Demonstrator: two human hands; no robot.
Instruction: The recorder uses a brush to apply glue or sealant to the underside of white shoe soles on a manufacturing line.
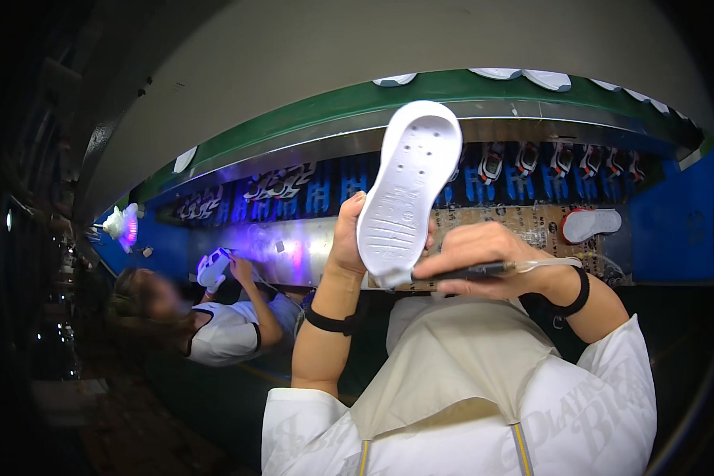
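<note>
At the frame's lower left a co-worker (214,321) bent over a white shoe (213,268), while at centre the left hand (346,238) closed around the heel of the upright white rubber shoe sole (408,190), seemingly light, flexible, best held by its edges, and the right hand (484,258) pinched a slim dark pen-like tool (468,272) fully closed.

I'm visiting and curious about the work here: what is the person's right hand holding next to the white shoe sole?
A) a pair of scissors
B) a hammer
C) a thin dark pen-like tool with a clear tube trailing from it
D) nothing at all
C: the right hand grips a slim dark pen-like tool whose tip meets the lower end of the white shoe sole, which the left hand holds up.
</note>
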